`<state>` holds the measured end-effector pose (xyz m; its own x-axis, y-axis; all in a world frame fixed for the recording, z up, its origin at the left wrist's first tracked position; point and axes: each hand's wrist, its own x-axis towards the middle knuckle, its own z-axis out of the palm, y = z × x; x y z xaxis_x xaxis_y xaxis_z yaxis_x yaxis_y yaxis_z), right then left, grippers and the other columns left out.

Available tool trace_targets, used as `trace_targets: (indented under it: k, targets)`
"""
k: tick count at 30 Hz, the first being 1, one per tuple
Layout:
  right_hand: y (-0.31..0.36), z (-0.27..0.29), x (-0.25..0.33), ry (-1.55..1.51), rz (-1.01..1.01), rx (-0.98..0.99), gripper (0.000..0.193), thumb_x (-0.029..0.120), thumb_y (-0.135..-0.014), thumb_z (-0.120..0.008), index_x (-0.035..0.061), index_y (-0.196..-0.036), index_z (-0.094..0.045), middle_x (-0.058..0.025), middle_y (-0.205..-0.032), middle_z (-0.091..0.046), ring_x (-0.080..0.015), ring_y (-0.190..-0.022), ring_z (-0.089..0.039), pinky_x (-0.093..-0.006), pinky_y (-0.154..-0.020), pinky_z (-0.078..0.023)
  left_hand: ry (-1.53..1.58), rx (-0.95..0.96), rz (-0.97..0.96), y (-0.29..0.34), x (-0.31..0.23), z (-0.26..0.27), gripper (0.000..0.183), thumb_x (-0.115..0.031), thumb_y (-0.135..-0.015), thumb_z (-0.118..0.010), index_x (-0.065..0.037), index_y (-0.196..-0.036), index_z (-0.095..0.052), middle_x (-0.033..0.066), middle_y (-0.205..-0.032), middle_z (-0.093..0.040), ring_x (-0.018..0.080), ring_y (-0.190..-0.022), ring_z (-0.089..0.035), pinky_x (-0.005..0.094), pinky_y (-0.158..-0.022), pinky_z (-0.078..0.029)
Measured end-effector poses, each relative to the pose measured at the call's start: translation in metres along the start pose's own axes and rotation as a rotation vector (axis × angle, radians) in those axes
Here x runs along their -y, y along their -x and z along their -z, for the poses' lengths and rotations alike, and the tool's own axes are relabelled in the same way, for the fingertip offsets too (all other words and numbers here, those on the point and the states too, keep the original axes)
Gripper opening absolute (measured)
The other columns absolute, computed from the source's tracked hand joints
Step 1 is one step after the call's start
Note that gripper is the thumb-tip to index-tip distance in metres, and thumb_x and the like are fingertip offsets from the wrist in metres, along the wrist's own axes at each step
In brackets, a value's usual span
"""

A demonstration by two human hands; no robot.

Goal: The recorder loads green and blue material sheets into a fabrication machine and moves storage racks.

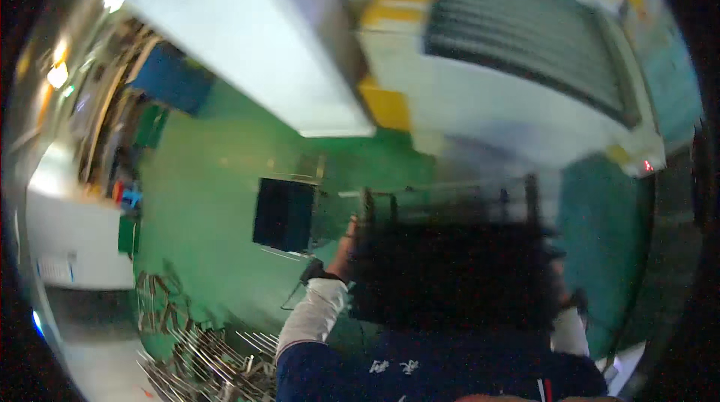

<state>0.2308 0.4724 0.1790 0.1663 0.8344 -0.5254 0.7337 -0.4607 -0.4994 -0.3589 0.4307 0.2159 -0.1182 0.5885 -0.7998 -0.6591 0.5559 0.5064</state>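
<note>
Against my front I carry a large black rectangular thing (450, 274), smeared by motion. Dark posts and a crossbar stick up along its far edge, and I cannot make out its exact kind. My left hand (346, 247) is pressed to its left side, the thumb or a finger pointing up along it and the other fingers hidden behind it. On the opposite side my right hand (559, 274) grips it, mostly covered by the load and blurred. Both wrists wear dark bands, with white sleeves below them.
A black square-topped piece with thin metal bars (283, 214) stands on the green floor (217, 199) to the left. Bent metal frames (217, 361) lie heaped at lower left. Ahead are a white column (247, 42) and a white-and-yellow machine with a dark grille (525, 34).
</note>
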Motion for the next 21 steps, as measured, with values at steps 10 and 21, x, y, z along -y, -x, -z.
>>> trace_targets:
  k: [10, 21]
  targets:
    - [-0.021, 0.064, -0.069, -0.129, -0.144, -0.043, 0.046, 0.021, -0.085, -0.045, 0.0087, -0.129, -0.039, -0.0132, -0.135, -0.034, -0.0259, -0.122, -0.035, -0.0350, -0.104, -0.023, -0.182, 0.083, 0.065, -0.070, 0.024, -0.159, 0.058, -0.058, -0.084, -0.043, -0.004, -0.095, -0.061, 0.0050, -0.075, -0.055, 0.0166, -0.063, -0.050, 0.0287, -0.056, -0.041]
    - [-0.118, 0.085, -0.062, -0.086, -0.066, -0.028, 0.045, 0.020, -0.085, -0.045, 0.0086, -0.129, -0.040, -0.0131, -0.135, -0.034, -0.0257, -0.122, -0.035, -0.0349, -0.104, -0.024, -0.365, 0.234, -0.071, -0.130, -0.025, -0.269, 0.059, -0.057, -0.082, -0.046, -0.002, -0.098, -0.060, 0.0063, -0.083, -0.058, 0.0159, -0.071, -0.052, 0.0308, -0.063, -0.043]
